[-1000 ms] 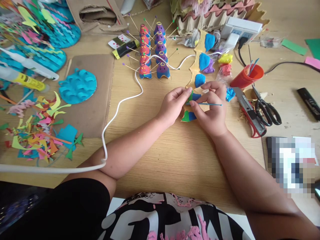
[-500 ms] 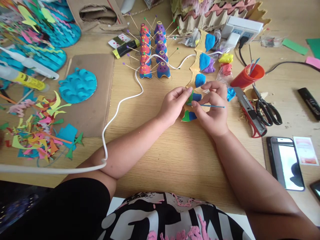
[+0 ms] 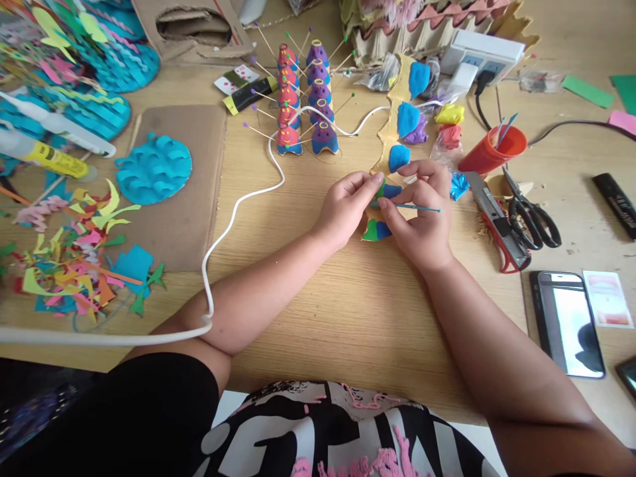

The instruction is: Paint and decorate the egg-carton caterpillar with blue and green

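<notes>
Carton strip [image 3: 389, 132], patched with blue and green clay [image 3: 370, 230], runs across the tabletop [image 3: 298, 311] with its near end between the hands: the left hand [image 3: 342, 207] has its grip pinched on the edge, the right hand [image 3: 422, 224] is clamped on a thin blue stick [image 3: 426, 209]. Good work here likely wants the left steadying without denting the carton, and the stick's tip pressed lightly in short strokes, so green does not smear into blue.

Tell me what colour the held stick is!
The stick is blue, seen best in the head view.
</notes>
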`<state>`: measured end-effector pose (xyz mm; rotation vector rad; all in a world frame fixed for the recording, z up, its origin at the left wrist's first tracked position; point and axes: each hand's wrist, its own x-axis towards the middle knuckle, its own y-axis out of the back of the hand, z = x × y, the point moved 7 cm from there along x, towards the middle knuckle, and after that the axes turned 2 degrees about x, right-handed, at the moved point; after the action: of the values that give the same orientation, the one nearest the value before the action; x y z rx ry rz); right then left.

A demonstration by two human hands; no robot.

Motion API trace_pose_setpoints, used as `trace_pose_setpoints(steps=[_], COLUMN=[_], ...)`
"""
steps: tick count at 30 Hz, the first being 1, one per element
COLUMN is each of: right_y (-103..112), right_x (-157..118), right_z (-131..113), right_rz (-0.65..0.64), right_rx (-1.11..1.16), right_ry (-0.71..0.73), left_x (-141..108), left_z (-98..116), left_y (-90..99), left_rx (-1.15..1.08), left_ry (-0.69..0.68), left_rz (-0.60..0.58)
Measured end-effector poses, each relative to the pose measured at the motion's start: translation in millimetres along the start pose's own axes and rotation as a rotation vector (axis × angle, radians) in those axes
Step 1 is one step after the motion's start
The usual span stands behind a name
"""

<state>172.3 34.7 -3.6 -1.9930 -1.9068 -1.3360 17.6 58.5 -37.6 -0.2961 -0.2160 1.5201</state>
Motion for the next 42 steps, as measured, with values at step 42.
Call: trace_pose_setpoints(steps=[42], right_y=[5.2], right_x=[-3.3], right_z=[2.5], right_rz=[0.042], right_rx=[0.027], right_ry=[0.022], left_x=[-2.5], left_z=[3.4], left_y=[-1.3], left_rx=[0.017], left_ry=[0.003], left_rz=[0.013])
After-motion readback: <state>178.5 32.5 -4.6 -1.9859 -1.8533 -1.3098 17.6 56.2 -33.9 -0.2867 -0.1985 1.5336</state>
